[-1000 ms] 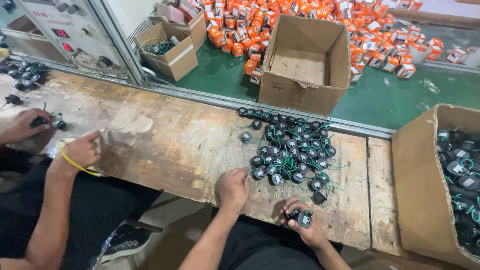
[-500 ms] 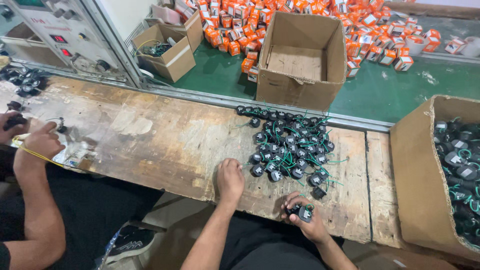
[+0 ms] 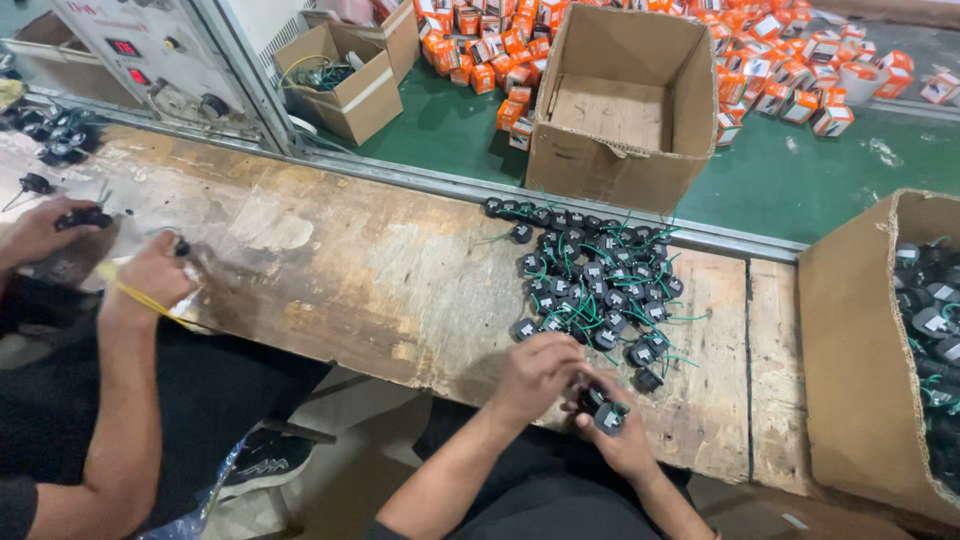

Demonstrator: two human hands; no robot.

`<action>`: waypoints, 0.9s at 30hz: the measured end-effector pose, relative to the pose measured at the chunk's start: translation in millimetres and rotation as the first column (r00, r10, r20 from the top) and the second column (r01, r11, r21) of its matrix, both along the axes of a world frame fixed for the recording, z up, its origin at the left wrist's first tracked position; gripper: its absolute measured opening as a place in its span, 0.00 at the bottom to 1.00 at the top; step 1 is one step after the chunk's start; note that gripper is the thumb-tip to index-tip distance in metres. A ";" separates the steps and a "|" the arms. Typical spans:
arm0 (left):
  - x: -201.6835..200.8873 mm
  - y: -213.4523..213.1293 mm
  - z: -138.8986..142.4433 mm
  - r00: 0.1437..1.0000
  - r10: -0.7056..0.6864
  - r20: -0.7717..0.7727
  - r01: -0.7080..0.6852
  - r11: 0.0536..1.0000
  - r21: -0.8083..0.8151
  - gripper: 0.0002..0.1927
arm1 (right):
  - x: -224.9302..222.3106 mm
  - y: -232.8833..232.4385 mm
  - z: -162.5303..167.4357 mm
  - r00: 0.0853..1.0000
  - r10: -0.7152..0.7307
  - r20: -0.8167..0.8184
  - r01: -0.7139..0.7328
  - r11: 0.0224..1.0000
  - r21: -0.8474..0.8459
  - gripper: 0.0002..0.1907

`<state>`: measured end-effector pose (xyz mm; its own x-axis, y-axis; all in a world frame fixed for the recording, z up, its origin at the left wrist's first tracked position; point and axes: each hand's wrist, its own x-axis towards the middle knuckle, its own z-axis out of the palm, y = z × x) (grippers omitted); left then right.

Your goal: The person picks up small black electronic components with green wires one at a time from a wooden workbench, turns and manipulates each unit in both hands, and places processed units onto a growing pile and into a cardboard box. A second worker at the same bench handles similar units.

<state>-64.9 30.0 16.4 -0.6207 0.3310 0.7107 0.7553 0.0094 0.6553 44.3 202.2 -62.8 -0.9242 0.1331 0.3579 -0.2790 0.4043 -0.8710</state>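
Right hand [image 3: 622,440] pinches a small black part [image 3: 608,416] at the near edge of the bench [image 3: 380,290], fingers curled shut around it; a second part seems tucked in the same hand, hard to tell. Left hand [image 3: 535,372] is half-closed, fingertips on the same part or one just beside it at the edge of the pile [image 3: 590,280]; whether it grips is unclear. The part looks light, hard-shelled and rigid, likely plastic with a round top, with thin green wires that are soft and snag on neighbours. Judged best held by the body between thumb and fingers, not by the wires, which could pull loose or drag other parts along. The pile lies just beyond both hands, touching the left one. An open empty box [image 3: 625,110] stands behind the pile on the green floor [image 3: 800,180]; a box of parts [image 3: 930,340] stands to the right, well apart from the hands. A co-worker's hands [image 3: 150,275] work at far left with a yellow wire. Against the frame half a second ago: the left hand lay flat and open on the bench, apart from the right; now it has closed in to meet the right hand. The co-worker's nearer hand has shifted right along the bench.
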 end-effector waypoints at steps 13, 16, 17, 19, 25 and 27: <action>27.4 19.1 -20.8 0.970 -0.141 0.199 0.102 0.975 0.196 0.05 | 4.3 -5.6 -10.4 0.997 -0.074 0.001 0.074 0.996 0.041 0.31; 28.7 18.4 -25.0 0.953 -0.196 0.230 0.158 0.972 0.175 0.06 | 6.4 2.6 -5.7 0.998 -0.050 0.023 0.051 0.998 -0.040 0.29; 27.0 17.1 -25.5 0.945 -0.229 0.232 0.195 0.968 0.159 0.06 | 5.6 6.2 -4.5 0.999 -0.045 0.023 0.047 0.997 -0.063 0.29; 22.8 14.6 -26.0 0.944 -0.249 0.216 0.235 0.968 0.090 0.05 | 3.6 11.5 -3.5 0.998 -0.063 -0.004 0.062 0.996 -0.062 0.28; 18.7 17.5 -32.2 0.873 -0.207 0.442 0.232 0.973 -0.003 0.13 | -3.0 4.9 -9.6 0.989 -0.129 -0.071 0.133 0.989 0.065 0.28; 21.6 22.1 -36.5 0.720 -0.189 0.667 0.209 0.977 0.051 0.14 | -4.5 4.7 -10.1 0.987 -0.130 -0.095 0.140 0.984 0.110 0.28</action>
<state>-43.4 52.2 -20.1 -0.8480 0.5136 0.1306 0.1128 -0.0659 0.9914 39.8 206.9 -72.9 -0.8651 0.2072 0.4568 -0.2881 0.5403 -0.7906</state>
